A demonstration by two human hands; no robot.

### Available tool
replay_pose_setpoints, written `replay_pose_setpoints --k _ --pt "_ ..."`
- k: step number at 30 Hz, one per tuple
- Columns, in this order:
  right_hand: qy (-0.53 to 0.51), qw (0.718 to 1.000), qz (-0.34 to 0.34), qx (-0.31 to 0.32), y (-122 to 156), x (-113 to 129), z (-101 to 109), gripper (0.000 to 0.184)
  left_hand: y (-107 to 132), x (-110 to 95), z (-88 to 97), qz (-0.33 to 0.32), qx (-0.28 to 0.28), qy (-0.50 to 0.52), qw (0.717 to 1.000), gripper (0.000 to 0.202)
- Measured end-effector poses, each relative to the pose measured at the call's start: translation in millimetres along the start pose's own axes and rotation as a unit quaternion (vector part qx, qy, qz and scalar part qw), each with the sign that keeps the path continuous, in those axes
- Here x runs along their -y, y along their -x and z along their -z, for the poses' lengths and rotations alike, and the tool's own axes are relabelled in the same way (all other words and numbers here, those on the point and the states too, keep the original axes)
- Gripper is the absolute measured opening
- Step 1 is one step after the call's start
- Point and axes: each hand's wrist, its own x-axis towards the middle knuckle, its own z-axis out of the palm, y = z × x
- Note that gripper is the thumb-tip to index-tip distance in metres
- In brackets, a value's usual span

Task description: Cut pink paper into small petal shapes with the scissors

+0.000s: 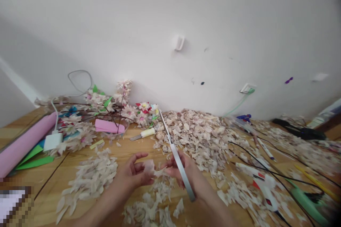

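My left hand (138, 172) is closed, with a whitish piece of dry papery skin (149, 166) pinched between thumb and fingers. Close by on the right, my right hand (181, 170) grips a thin pale strip of the same skin at its fingertips. Also in that hand is a long silver tool (177, 158), apparently scissors seen edge-on, its narrow end pointing away from me. Loose pieces of skin (151, 202) lie beneath both hands. A heap of petal-shaped pieces (96, 170) sits to the left.
A large heap of dry skins (197, 134) lies against the wall, beside a yellow-handled knife (146, 133). Handmade flowers on stems (128, 111), a pink roll (29, 142) and a white charger (53, 142) occupy the left. At right are a glue gun (262, 184) and black cables.
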Motion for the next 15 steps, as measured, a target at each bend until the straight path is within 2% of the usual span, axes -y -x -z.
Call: replay_pose_setpoints --k 5,8,12,15 --pt "-0.041 0.999 -0.022 -0.008 -5.1 -10.2 -3.2 0.045 -2.2 -3.8 4.0 0.025 0.002 0.018 1.000 0.058" --pt "-0.046 0.999 -0.012 -0.027 -6.7 -19.6 -4.5 0.051 -2.8 -8.0 5.3 0.034 -0.008 0.031 0.999 0.050" --pt "-0.033 0.997 0.053 -0.052 -5.7 -36.2 -3.7 0.055 -0.7 -13.2 3.3 0.033 -0.057 0.083 0.994 0.036" --pt "0.027 0.992 0.108 -0.061 -2.9 -48.7 -0.4 0.054 3.2 -20.5 1.1 0.029 -0.078 0.142 0.986 0.024"
